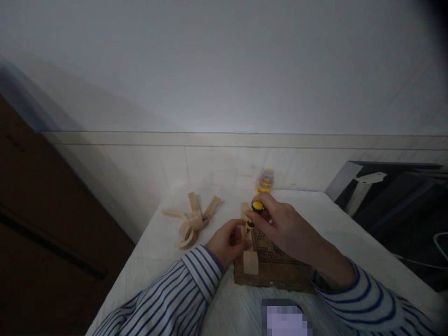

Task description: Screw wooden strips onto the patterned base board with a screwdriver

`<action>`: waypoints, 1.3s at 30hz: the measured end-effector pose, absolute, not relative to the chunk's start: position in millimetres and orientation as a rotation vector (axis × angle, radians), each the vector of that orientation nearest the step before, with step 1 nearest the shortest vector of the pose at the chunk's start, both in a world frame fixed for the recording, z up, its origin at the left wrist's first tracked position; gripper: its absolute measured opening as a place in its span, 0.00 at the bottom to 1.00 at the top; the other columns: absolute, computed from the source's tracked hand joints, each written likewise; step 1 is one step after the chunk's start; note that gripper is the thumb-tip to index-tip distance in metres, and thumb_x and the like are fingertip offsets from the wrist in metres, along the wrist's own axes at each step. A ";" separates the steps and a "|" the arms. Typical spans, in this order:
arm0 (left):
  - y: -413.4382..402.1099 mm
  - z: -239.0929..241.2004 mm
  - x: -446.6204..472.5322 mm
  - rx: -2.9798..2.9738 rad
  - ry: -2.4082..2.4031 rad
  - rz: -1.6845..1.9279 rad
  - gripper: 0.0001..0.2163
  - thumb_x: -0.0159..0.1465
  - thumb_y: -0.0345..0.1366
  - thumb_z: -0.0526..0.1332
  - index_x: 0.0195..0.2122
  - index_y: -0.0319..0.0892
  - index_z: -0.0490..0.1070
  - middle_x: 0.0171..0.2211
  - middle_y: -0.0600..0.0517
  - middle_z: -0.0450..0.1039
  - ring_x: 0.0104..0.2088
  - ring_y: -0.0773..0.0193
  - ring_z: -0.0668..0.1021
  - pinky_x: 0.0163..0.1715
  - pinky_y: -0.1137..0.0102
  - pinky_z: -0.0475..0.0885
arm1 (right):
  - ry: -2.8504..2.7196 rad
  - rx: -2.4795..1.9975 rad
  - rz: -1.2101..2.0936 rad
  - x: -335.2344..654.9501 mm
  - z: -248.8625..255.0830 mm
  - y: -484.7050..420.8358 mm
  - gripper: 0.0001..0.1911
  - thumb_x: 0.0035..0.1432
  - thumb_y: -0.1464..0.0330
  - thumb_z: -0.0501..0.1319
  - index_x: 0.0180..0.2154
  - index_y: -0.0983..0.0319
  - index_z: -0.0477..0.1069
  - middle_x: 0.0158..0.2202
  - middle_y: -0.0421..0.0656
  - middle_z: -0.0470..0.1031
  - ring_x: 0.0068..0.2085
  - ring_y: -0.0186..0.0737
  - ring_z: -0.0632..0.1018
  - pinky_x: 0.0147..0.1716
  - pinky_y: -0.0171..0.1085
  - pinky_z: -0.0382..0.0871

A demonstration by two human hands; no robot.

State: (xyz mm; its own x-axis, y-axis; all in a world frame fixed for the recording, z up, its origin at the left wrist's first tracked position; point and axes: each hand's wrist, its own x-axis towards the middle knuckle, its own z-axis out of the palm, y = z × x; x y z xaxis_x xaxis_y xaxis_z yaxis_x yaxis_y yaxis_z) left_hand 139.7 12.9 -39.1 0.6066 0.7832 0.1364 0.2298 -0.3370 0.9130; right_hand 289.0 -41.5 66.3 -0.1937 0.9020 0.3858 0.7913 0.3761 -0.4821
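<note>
the left hand point(226, 242) grasped a wooden piece point(250, 262) over the left of a carved board point(276, 270); the right hand point(282, 224), hiding part of the board, gripped a screwdriver point(257, 206), tip hard to make out.

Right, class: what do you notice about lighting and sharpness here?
Head view: dim light, the wall palest just above its ledge; head view, left: the brown panel looks very dark; head view, upper right: a dark, blurred corner; head view, bottom: a pixelated patch; head view, centre: the tip of the screwdriver looks soft.
</note>
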 end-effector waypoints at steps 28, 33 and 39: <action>11.1 -35.2 138.8 1.892 0.805 0.726 0.19 0.53 0.35 0.61 0.45 0.39 0.63 0.23 0.59 0.56 0.23 0.71 0.60 0.22 0.75 0.56 | -2.112 -1.302 0.430 296.6 70.2 -42.0 0.15 0.62 0.67 0.49 0.49 0.60 0.64 0.44 0.45 0.74 0.42 0.39 0.74 0.41 0.39 0.66; 10.9 -36.1 139.4 1.847 0.811 0.708 0.20 0.53 0.35 0.61 0.47 0.38 0.62 0.23 0.59 0.56 0.22 0.72 0.60 0.22 0.76 0.55 | -2.100 -1.296 0.386 297.4 70.3 -39.9 0.12 0.62 0.67 0.50 0.46 0.60 0.64 0.39 0.43 0.74 0.38 0.39 0.75 0.36 0.36 0.65; 13.3 -42.2 140.1 1.838 0.794 0.728 0.22 0.53 0.36 0.62 0.48 0.39 0.62 0.24 0.59 0.57 0.23 0.71 0.61 0.22 0.75 0.55 | -2.059 -1.340 0.312 300.0 65.9 -36.7 0.09 0.61 0.64 0.51 0.41 0.60 0.64 0.30 0.41 0.73 0.30 0.37 0.73 0.28 0.35 0.62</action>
State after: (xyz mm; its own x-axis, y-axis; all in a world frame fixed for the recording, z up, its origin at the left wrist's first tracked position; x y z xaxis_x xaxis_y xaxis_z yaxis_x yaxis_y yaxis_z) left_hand 140.1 13.3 -42.2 0.6084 0.7820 0.1355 0.2026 -0.3181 0.9262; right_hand 300.0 -36.7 65.9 -0.2635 0.8817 0.3913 0.7263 0.4483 -0.5210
